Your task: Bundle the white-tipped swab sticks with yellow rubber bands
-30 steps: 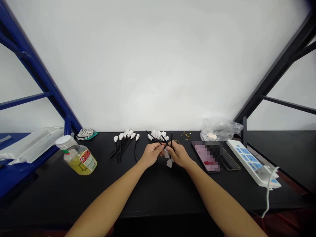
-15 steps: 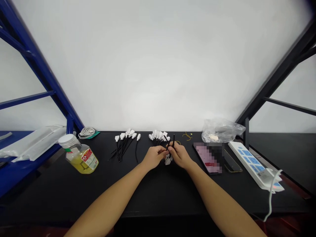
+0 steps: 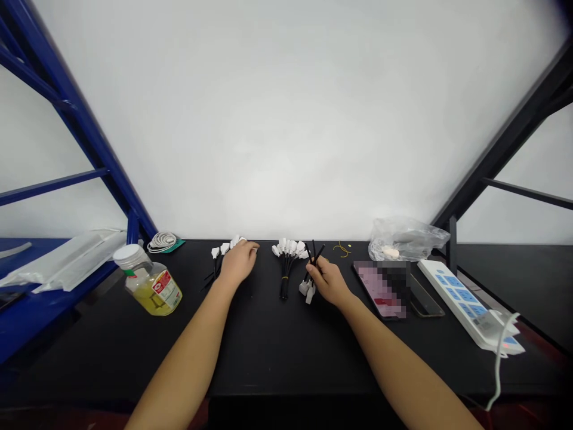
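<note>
My right hand [image 3: 330, 280] is closed around several short black cables [image 3: 314, 254]. Their bare ends point up and their white connectors [image 3: 307, 289] hang below the fingers. To the left, my left hand [image 3: 239, 263] has its fingers curled down at a loose cable with a white connector [image 3: 255, 247], which shows at the fingertips; the hand hides most of this cable. Beside and behind that hand lie more loose cables with white connectors [image 3: 215, 252]. Between my hands rests a bundle of similar cables [image 3: 285, 278], bound by a yellow tie, connectors fanned toward the wall.
A jar of yellow liquid [image 3: 156, 292] and a coiled white cable [image 3: 162, 241] stand at left. Yellow ties [image 3: 342, 249] lie near the wall. On the right are a plastic bag [image 3: 405, 237], two phones [image 3: 380, 292] and a white power strip [image 3: 468, 307].
My left hand has left the right hand and moved left to the loose cables. The right hand keeps its cables. The tied bundle now shows fully.
</note>
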The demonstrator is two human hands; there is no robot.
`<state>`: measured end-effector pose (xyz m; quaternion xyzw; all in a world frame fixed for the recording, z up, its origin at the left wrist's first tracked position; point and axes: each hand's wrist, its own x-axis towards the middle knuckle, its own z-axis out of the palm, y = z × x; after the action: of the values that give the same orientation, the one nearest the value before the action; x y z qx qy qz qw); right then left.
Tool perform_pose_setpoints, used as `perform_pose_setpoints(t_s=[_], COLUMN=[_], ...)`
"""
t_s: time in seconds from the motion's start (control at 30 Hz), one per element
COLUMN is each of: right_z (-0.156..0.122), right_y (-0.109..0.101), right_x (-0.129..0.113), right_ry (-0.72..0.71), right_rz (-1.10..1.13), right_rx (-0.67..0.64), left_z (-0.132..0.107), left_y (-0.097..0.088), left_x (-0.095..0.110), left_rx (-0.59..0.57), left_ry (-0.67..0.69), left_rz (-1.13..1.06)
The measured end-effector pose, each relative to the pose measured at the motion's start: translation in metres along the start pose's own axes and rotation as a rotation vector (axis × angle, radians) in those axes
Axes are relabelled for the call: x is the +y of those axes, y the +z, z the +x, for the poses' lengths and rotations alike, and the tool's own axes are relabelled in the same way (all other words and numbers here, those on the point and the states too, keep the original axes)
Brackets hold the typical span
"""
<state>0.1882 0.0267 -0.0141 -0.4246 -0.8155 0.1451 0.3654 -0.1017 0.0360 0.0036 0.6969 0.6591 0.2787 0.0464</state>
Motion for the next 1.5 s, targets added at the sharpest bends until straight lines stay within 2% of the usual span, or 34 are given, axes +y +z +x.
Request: perform_pose_setpoints(t_s=[0.07,0.13,0.2,0.4,0.53,0.6,0.67,0.73,0.87,0.9,0.97,1.03,1.1,1.13,1.23,1.37,1.5], right_z=[0.000,0.000,0.001,0.001,0.001,0.001,0.002,0.003,0.003,0.002,0.000,-0.002,-0.003,-0.003,-0.001,0.000,0.000], right_y=[0.001,0.002,0.002,0.001,0.001,0.000,0.000,-0.001,0.001,0.002,0.003,0.003,0.003,0.003,0.002,0.001,0.001], right_x=[0.000,-0.001,-0.003,-0.003,-0.002,-0.003,-0.003,-0.003,-0.002,-0.002,-0.001,-0.002,-0.002,-0.002,-0.003,-0.002,-0.002], right_ry=[0.003,0.005,0.008,0.023,0.033,0.046,0.066,0.085,0.091,0.079,0.043,0.010,-0.014,-0.020,-0.016,0.014,0.032], right_rz=[0.011,0.017,0.020,0.028,0.029,0.038,0.043,0.043,0.048,0.051,0.079,0.135,0.176,0.182,0.170,0.129,0.079], right_rx=[-0.001,-0.001,0.005,0.028,0.026,0.029,0.041,0.056,0.070,0.071,0.051,0.009,-0.027,-0.032,-0.002,0.025,0.053], left_z=[0.004,0.004,0.002,0.000,0.000,0.000,0.001,0.003,0.001,-0.002,-0.012,-0.023,-0.034,-0.038,-0.045,-0.046,-0.042], left_y=[-0.002,0.001,0.005,0.009,0.010,0.008,0.003,-0.003,-0.006,-0.002,0.011,0.029,0.045,0.051,0.060,0.058,0.060], left_x=[-0.018,-0.025,-0.023,-0.014,-0.017,-0.015,-0.011,-0.005,0.021,0.031,0.054,0.075,0.091,0.096,0.098,0.090,0.083], left_rx=[-0.186,-0.338,-0.401,-0.416,-0.344,-0.294,-0.211,-0.090,0.159,0.176,0.122,-0.039,-0.233,-0.259,-0.212,-0.191,-0.142], left_ry=[-0.087,-0.094,-0.050,0.012,0.089,0.162,0.230,0.232,0.020,-0.020,-0.033,-0.039,0.000,0.033,0.114,0.153,0.249], left_rz=[0.092,0.104,0.082,0.101,0.147,0.097,-0.019,-0.178,-0.697,-0.852,-1.091,-1.189,-1.170,-1.157,-1.038,-0.802,-0.571])
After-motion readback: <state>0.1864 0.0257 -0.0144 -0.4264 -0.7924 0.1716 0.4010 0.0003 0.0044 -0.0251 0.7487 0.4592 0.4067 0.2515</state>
